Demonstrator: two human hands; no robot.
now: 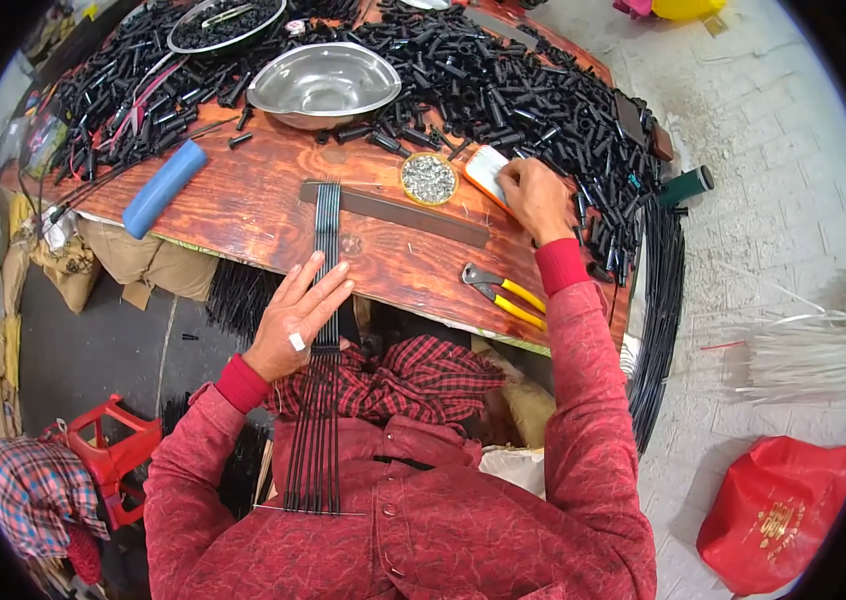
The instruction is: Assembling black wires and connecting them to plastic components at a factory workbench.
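Note:
My left hand (303, 315) lies flat with fingers stretched over a row of thin black rods (315, 430), which look like umbrella ribs. The rods run from a dark flat bar (398, 215) on the table down to my chest, with a thin wire across their near ends. My right hand (533, 195) is pinched at a white tray with an orange rim (488, 170); what its fingertips hold is hidden. Left of that tray sits a round yellow dish (429, 178) of small silvery metal pieces. End-cutting pliers (508, 295) with yellow handles lie below my right hand.
A steel bowl (325, 85) stands near heaps of black plastic tubes (503, 90) across the wooden table's far side. At the left lies a blue cylinder (165, 188). A red stool (113, 450) and red bag (778, 510) are on the floor.

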